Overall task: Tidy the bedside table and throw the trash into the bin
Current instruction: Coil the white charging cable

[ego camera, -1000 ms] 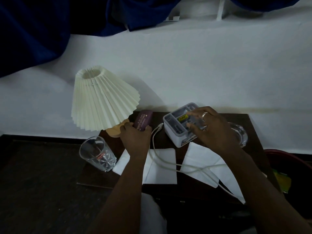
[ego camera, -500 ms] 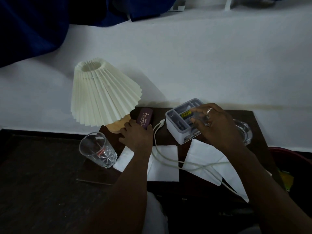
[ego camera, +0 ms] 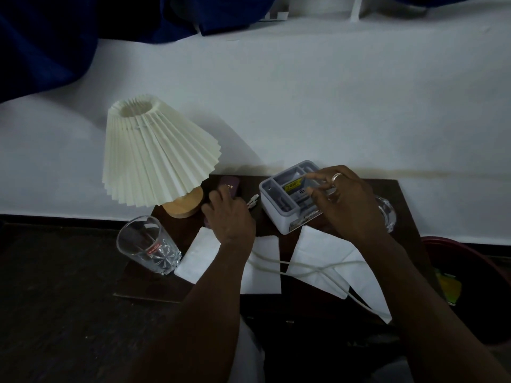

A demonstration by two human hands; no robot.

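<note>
A person tidies a dark wooden desk [ego camera: 401, 194] set against a white wall in dim light. The left hand [ego camera: 229, 214] rests at the back of the desk beside the wooden base of a lamp [ego camera: 157, 156] with a pleated cream shade, its fingers [ego camera: 218, 194] curled over the near end of a purple case [ego camera: 228, 187] that lies flat on the wood. The right hand [ego camera: 348, 203], a ring on one finger, hovers over a grey compartment organiser [ego camera: 279, 214] with a yellow label inside. Its forefinger and thumb are held apart above the compartments, and whether they hold anything cannot be told. A white cable [ego camera: 304, 264] loops across two white paper napkins [ego camera: 326, 252] spread along the front of the desk, its plug end lying between the case and the organiser. A clear glass tumbler [ego camera: 150, 244] stands at the desk's front left corner, and a second glass [ego camera: 385, 214] shows just behind the right wrist. A red bin [ego camera: 453, 250] sits on the floor to the right of the desk, with something yellow-green inside.
</note>
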